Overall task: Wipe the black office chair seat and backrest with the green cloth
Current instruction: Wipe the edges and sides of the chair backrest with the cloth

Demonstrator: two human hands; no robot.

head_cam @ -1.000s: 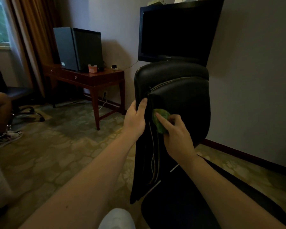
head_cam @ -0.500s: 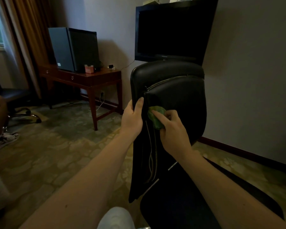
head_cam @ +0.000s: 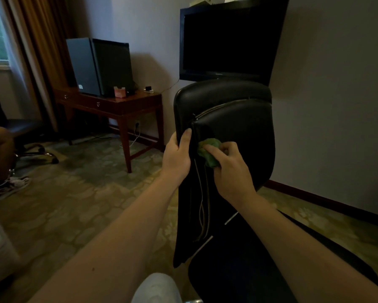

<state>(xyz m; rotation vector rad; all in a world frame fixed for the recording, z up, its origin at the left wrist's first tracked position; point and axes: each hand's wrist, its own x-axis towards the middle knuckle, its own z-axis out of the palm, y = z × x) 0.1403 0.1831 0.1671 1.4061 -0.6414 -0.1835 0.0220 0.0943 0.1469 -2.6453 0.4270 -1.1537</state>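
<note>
The black office chair stands in front of me, its backrest upright and its seat low at the bottom of the view. My left hand grips the backrest's left edge, thumb on the front. My right hand holds the crumpled green cloth against the backrest's left side, with the index finger laid over the cloth and the other fingers curled round it. Much of the cloth is hidden under that hand.
A wooden desk with a dark cabinet stands left of the chair. A black TV hangs on the wall behind the backrest. At the far left a seated person's leg and another chair's base show. Patterned carpet covers the floor.
My right hand and the cloth have shifted slightly up and left along the backrest's left side. My left hand keeps its grip on the edge.
</note>
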